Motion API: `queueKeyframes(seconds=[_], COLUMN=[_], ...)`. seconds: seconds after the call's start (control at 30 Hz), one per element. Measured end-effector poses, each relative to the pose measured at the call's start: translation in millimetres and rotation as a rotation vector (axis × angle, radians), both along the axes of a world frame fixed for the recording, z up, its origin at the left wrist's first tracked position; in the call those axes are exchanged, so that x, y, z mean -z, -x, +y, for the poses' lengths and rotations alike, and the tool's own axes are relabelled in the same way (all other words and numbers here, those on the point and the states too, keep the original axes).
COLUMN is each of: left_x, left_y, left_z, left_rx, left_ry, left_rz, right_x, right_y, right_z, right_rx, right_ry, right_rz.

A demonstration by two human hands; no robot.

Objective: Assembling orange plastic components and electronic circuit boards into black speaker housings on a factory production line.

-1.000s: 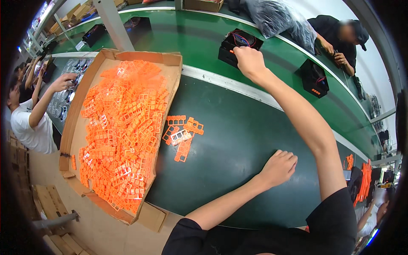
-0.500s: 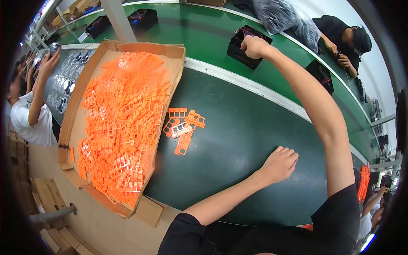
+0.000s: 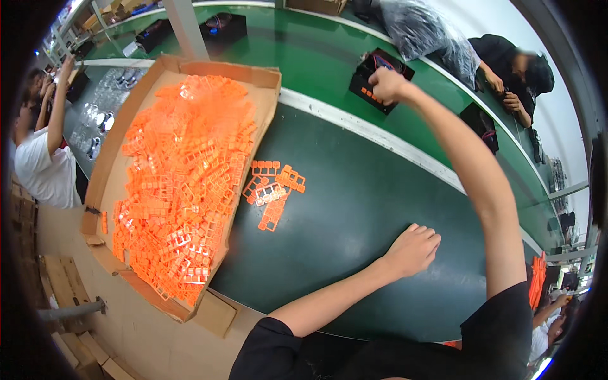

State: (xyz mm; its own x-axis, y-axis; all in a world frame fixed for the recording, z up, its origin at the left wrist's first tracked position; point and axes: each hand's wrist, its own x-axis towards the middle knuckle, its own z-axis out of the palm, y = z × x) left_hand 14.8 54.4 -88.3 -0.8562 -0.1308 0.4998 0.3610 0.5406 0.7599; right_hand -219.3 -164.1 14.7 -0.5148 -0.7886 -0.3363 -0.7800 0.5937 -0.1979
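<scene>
My right hand (image 3: pixel 389 86) reaches far across the bench with its fingers bent down onto the near rim of a black open-topped box (image 3: pixel 382 104). Red and dark wires show inside that box, and a row of small orange squares (image 3: pixel 372 95) shows on its near face beside my fingers. My left hand (image 3: pixel 415 250) rests on the dark green work surface (image 3: pixel 335 253), fingers curled in and palm hidden. To its left lies a small heap of orange plastic square-framed pieces (image 3: pixel 272 193).
A big shallow cardboard box (image 3: pixel 269 85) full of orange pieces stands at the left. A pale metal rail (image 3: pixel 380 130) separates the bench from the green belt (image 3: pixel 297 47). Other black boxes (image 3: pixel 223 26) stand on the belt. Co-workers sit across and at left.
The orange squares now show on the black box's near face, where only black showed before. My right hand is still at the box, and my left hand has stayed on the bench.
</scene>
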Motion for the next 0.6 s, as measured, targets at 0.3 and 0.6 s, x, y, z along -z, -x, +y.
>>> queueKeyframes(seconds=[0.3, 0.6], left_x=[5, -62], left_y=[-10, -99], left_z=[29, -8], left_rx=[0.012, 1.408], left_ry=[0.047, -0.396], left_rz=[0.081, -0.394], right_x=[1, -33], right_y=[-26, -141], right_z=[101, 289], right_rx=[-0.03, -0.202], right_ry=[0.329, 0.337], right_rz=[0.32, 0.123])
